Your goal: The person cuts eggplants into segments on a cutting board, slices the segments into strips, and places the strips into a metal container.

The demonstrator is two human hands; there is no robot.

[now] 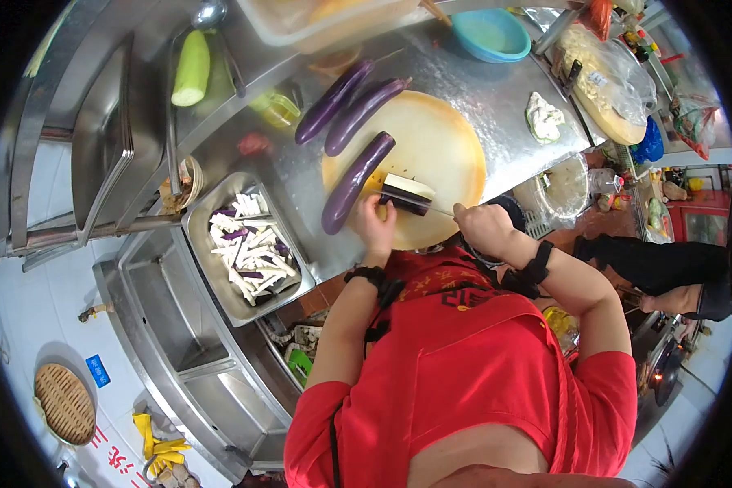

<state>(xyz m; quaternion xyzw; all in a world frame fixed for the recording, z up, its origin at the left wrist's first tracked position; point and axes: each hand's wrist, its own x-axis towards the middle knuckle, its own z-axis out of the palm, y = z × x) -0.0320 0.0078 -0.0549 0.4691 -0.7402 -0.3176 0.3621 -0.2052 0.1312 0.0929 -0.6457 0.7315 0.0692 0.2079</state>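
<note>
On the round cutting board [451,146] lie cut eggplant pieces [407,185], one with its white flesh up and a dark-skinned one beside it. My left hand [376,226] holds the left end of these pieces, fingers bent against them. My right hand [485,231] is closed round a knife's handle; its thin blade [441,211] reaches left across the pieces. A whole purple eggplant [358,183] rests on the board's left edge. Two more eggplants [333,102] [366,115] lie beyond it. A steel tray [301,285] at the left holds cut eggplant strips [250,244].
A blue bowl [491,36] and a plastic bin [325,24] stand at the back. Right of the board are a white cloth [543,117] and a lined bucket [557,191]. A steel sink [171,301] is at the left. Another person's arm [667,301] shows at the right.
</note>
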